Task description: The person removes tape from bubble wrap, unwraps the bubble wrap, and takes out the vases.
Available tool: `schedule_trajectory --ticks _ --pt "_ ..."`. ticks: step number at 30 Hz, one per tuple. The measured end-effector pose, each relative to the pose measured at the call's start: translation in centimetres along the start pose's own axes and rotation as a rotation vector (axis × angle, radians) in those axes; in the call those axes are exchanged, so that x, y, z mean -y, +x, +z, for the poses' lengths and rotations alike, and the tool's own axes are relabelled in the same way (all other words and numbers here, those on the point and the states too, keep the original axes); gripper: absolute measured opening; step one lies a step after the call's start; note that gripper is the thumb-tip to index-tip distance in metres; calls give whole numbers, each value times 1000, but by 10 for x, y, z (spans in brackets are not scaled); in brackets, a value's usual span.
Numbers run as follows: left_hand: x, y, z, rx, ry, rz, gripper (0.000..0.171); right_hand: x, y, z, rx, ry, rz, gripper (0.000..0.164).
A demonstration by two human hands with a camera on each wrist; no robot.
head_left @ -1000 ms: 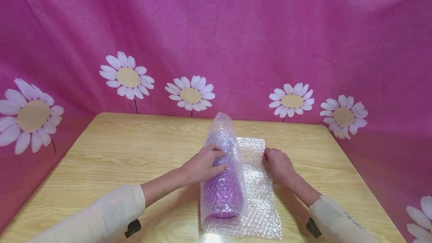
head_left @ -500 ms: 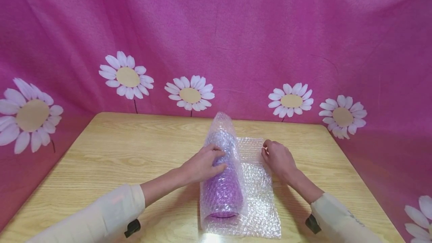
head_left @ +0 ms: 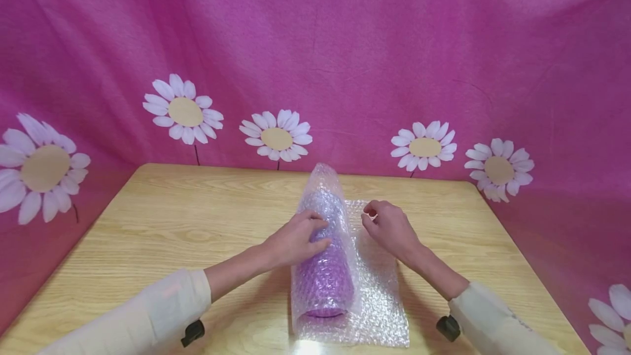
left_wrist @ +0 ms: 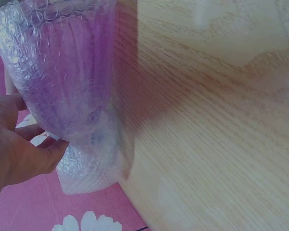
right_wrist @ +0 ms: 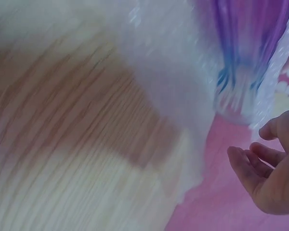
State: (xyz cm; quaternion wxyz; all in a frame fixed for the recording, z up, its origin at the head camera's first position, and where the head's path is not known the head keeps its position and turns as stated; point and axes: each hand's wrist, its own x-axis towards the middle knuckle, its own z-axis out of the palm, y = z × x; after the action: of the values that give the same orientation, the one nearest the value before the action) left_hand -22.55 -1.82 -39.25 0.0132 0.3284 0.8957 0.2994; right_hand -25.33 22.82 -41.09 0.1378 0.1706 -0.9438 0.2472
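Note:
A ribbed purple vase [right_wrist: 253, 33], narrowing to a blue and clear end, lies inside clear bubble wrap [head_left: 377, 295] on the table. Its wide purple mouth faces me in the head view. My left hand [head_left: 293, 240] holds the wrapped vase from the left, fingers bent over its upper side; the left wrist view shows the thumb and fingers [left_wrist: 58, 147] against the plastic. Over the flat flap to the right of the vase is my right hand [head_left: 391, 229]. Its fingers [right_wrist: 243, 168] are loosely bent, with nothing visible between them. Whether it touches the flap cannot be seen.
The light wooden table [head_left: 197, 218] spreads out on both sides of the bundle. A pink cloth [head_left: 345, 59] with printed daisies hangs behind the table and along its sides.
My right hand has gone from the flap's right edge up and left, nearer the vase, and its thumb and fingers have parted. My left hand and the wrapped vase stay in place.

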Motion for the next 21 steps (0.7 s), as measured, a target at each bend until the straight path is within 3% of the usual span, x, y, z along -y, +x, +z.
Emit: schedule_trajectory --ticks 5,13,21 --pt "0 0 -1 1 -5 -10 42 20 -2 2 61 87 17 16" --pt "1 0 0 6 -6 -9 42 38 -11 10 187 189 57 29" --pt "3 -1 0 1 -9 -13 42 44 -19 19 196 260 65 29"
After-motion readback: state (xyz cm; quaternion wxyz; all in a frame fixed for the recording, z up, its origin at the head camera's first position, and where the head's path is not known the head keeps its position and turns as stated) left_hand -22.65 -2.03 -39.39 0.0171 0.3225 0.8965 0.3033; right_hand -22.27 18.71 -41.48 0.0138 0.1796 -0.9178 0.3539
